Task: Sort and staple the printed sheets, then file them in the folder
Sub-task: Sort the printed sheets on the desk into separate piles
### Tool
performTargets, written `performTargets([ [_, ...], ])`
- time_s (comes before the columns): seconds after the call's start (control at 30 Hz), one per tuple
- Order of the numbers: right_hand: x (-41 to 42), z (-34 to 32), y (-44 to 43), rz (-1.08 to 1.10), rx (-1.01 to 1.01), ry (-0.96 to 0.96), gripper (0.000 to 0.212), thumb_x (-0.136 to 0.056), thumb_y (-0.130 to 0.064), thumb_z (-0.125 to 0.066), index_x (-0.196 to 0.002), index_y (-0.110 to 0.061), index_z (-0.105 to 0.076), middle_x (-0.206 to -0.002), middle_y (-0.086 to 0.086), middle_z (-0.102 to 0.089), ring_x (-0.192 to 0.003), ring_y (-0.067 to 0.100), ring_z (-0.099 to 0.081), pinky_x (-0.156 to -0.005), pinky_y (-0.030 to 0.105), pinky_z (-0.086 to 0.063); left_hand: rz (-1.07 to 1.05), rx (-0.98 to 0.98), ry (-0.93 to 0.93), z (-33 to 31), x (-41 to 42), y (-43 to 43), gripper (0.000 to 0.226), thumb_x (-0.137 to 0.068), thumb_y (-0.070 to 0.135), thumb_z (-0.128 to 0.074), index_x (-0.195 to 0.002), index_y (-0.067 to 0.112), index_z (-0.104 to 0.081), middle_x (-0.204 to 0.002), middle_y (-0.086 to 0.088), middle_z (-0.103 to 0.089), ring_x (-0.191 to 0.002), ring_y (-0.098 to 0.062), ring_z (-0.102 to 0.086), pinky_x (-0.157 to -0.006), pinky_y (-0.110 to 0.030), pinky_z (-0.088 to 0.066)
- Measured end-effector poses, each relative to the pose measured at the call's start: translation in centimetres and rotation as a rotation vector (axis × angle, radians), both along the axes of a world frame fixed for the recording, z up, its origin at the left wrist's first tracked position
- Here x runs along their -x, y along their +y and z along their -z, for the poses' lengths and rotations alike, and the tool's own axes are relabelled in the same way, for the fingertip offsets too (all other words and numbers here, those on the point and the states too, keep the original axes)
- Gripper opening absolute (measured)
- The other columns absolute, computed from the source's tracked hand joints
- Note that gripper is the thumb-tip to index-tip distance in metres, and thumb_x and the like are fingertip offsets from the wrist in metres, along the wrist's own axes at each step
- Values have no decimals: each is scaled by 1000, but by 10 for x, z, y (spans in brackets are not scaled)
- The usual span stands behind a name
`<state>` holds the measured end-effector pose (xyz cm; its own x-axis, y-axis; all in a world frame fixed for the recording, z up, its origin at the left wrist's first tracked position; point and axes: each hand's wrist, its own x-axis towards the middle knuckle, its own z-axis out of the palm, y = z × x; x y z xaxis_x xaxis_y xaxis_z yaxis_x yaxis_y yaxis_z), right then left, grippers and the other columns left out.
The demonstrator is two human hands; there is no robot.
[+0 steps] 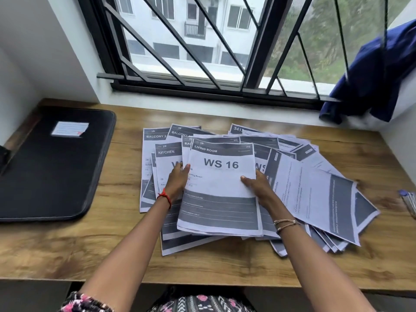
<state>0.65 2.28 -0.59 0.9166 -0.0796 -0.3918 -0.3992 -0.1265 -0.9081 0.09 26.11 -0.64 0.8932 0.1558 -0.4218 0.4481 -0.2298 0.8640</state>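
Hands both on WS 16 stack [221, 183], thin, headed LIVING ROOM. Left hand [177, 181]: grip clamped on its left edge, thumb on top. Right hand [256, 188]: grip clamped on its right edge, thumb on top. Loose pages [315, 192] fanned under and around both grips, on bench [126, 251]. Black folder [56, 172] closed, flat, well left of left grip. Small blurred object [408, 202] far right of right grip.

Wood desk [56, 248] in front of me. Black folder [56, 176] lies flat and closed on my left. Printed sheets [315, 199] fanned in a loose pile mid-desk. Blurred blue-and-silver item [408, 201] at far right edge, can't ID.
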Motion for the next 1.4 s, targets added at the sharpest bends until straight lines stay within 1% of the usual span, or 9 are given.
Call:
performTargets([
  [0.27,-5,-1,5,-60,56,-21,36,-88,-3,-58,-124,-7,-53,-117,12,-62,-98,26,-62,-89,38,-51,52,73,-110,-2,4,-3,38,-93,0,-43,-131,8,-45,-124,-8,-55,-112,-25,-53,-101,-39,-43],
  [0.47,-8,-5,12,-138,66,-56,36,-91,-3,-53,-127,-5,-50,-123,15,-59,-105,29,-60,-88,38,-51,-71,291,-82,-8,9,1,29,-91,-4,-38,-113,7,-52,-94,-7,-61,-78,-19,-57,-63,-23,-48],
  [0.73,-10,-8,33,-337,236,-56,42,-92,-18,-56,-131,-6,-46,-130,10,-53,-116,24,-52,-99,36,-43,-239,259,-110,-7,21,22,30,-87,-3,-41,-65,17,-37,-64,1,-39,-60,-12,-35,-53,-22,-32],
  [0.8,-9,-11,41,-432,247,-61,40,-92,-16,-56,-130,-6,-46,-128,9,-54,-113,21,-53,-96,33,-43,-290,272,-110,-11,27,35,28,-88,-4,-42,-68,16,-46,-65,1,-48,-61,-12,-44,-52,-19,-39],
  [0.9,-8,-12,56,-599,335,-67,37,-91,-14,-57,-127,-6,-50,-124,11,-58,-100,20,-56,-85,29,-45,-305,361,-83,-7,36,65,18,-92,-2,-44,-105,5,-55,-87,-7,-62,-69,-15,-59,-62,-26,-50],
  [0.97,-7,-11,67,-684,400,-60,31,-90,-14,-58,-120,-4,-55,-114,16,-61,-86,21,-55,-70,27,-44,-280,377,-89,-6,46,83,32,-92,-1,-48,-124,1,-46,-106,-14,-61,-78,-17,-61,-66,-27,-54],
  [1.07,-3,-11,86,-795,498,-115,33,-90,-17,-60,-119,-2,-56,-103,16,-57,-81,21,-49,-60,21,-37,-223,388,-143,-9,66,104,55,-74,10,-74,-121,9,-46,-107,-7,-65,-79,-10,-67,-64,-21,-56],
  [1.17,1,-11,102,-868,559,-157,45,-90,-24,-60,-132,-11,-49,-106,10,-43,-91,18,-44,-77,20,-34,-208,393,-163,-13,82,116,83,-38,16,-85,-113,16,-49,-99,-1,-68,-77,-7,-69,-61,-19,-55],
  [1.4,7,-11,121,-799,594,-146,53,-92,-26,-56,-139,-7,-40,-127,19,-44,-118,32,-47,-99,30,-34,-291,410,-175,-9,104,132,84,-53,-11,-70,-130,6,-40,-108,-10,-67,-86,-18,-67,-66,-26,-58],
])
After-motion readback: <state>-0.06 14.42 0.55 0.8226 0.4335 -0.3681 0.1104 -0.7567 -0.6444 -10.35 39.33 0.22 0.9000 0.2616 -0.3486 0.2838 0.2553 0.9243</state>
